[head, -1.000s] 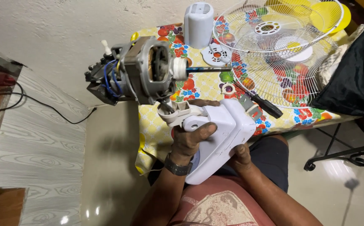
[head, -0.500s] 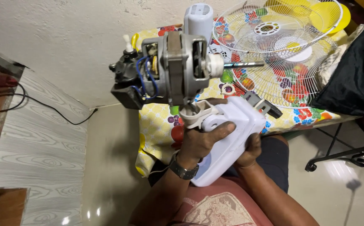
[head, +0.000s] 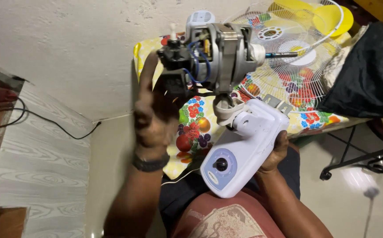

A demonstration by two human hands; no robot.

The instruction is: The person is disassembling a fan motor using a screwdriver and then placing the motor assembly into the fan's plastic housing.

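- White plastic makes up the fan body (head: pixel 244 150), and we see it held up over the person's lap.
- It has a round blue dial plate with a black knob (head: pixel 220 164) on its front.
- The right hand (head: pixel 276 150) is wrapped around the far side of the fan body. Its fingers are pressed on the plastic, holding it up.
- On top of the fan body sits the bare motor (head: pixel 220 55), with grey metal, blue wires and a thin shaft sticking out to the right.
- The left hand (head: pixel 154 117) is up by the black part (head: pixel 174 66) at the back of the motor. It looks blurry. One finger points up along that black part, but we cannot tell if the hand is pinching it or only touching it.
- We think the taking apart is well along: the motor has no cover on it, and no blades sit on the shaft.
- The white wire fan guard (head: pixel 297 57) lies off the fan on the table with the fruit cloth (head: pixel 191 128), with yellow blades (head: pixel 328 17) by it.
- The motor is not yet off the fan body, so we think that part is left.
- A black cloth (head: pixel 368 75) lies at the right of the table.
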